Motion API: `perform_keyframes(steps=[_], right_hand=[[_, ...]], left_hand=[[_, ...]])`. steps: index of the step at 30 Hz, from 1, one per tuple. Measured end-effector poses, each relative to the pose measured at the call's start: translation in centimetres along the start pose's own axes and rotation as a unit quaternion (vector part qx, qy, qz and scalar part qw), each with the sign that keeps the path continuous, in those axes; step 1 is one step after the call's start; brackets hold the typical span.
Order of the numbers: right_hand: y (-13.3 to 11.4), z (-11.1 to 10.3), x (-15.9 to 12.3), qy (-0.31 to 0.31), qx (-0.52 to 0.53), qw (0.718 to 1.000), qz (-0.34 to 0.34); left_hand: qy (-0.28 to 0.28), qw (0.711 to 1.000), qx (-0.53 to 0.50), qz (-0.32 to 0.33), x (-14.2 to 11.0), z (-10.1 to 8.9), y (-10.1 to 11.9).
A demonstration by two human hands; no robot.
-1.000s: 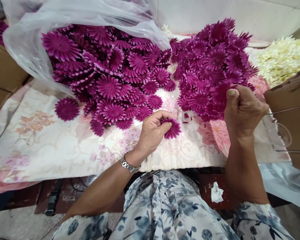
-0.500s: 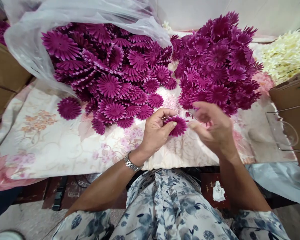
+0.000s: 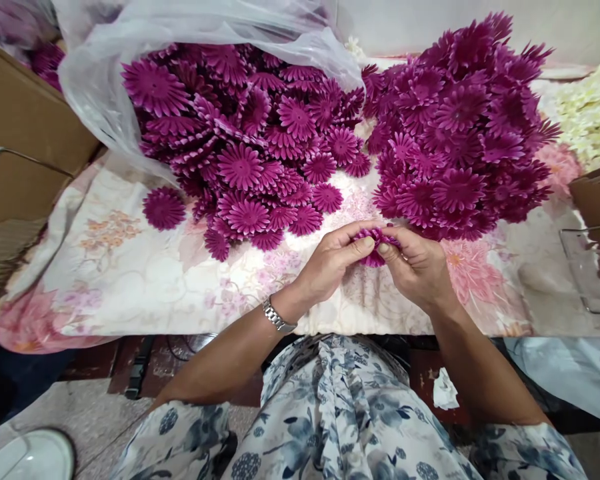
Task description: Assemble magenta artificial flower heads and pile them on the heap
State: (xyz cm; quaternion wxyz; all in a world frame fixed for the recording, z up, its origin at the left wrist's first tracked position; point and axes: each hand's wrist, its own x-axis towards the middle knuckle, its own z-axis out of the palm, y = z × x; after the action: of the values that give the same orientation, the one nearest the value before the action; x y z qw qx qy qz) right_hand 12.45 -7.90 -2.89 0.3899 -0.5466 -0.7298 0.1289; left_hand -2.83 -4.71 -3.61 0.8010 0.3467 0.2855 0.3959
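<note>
Near the table's front edge, a purple artificial flower (image 3: pixel 373 261) is pinched between my two hands. My left hand (image 3: pixel 333 261) grips its left side, thumb on top and fingers beneath. On the opposite side, my right hand (image 3: pixel 420 265) pinches the petals between thumb and forefinger. The thumbs partly cover the flower's middle. Beyond my hands to the left, many flat purple flower pieces (image 3: pixel 240 167) spill from a clear plastic bag (image 3: pixel 93 100). A taller heap of purple flowers (image 3: pixel 460 127) stands beyond my right hand.
A floral cloth (image 3: pixel 145 293) covers the table. One purple flower (image 3: pixel 163 208) lies apart at the left. Cardboard boxes (image 3: pixel 25 140) flank both sides, and pale yellow flowers (image 3: pixel 590 113) are piled at the far right. Below, a white round object (image 3: pixel 30 457) rests on the floor.
My right hand, blurred and apart from the flower before, has come in to pinch it. The petals now look gathered between the hands. The view has shifted slightly.
</note>
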Motion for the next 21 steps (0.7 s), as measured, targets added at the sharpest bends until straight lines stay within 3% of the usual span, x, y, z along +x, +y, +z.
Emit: perform_keyframes(steps=[5,12,17,21], right_hand=[[-0.15,0.23,-0.02,-0.014,-0.027,1.0,-0.006],[-0.16,0.73,0.15,0.068,-0.097,0.993,-0.011],[-0.03,0.7,0.48,0.047,-0.064,0.997,0.007],[0.04,0.94,0.49,0.064,-0.08,0.994,-0.025]], left_hand=[[-0.013,1.0,0.007,0.011,0.11,-0.01,-0.28],[0.029,0.999,-0.02,0.032,0.33,0.51,-0.36],[0.032,0.999,-0.032,0.006,0.23,0.56,-0.29],[0.045,0.998,-0.026,0.026,0.32,0.45,-0.4]])
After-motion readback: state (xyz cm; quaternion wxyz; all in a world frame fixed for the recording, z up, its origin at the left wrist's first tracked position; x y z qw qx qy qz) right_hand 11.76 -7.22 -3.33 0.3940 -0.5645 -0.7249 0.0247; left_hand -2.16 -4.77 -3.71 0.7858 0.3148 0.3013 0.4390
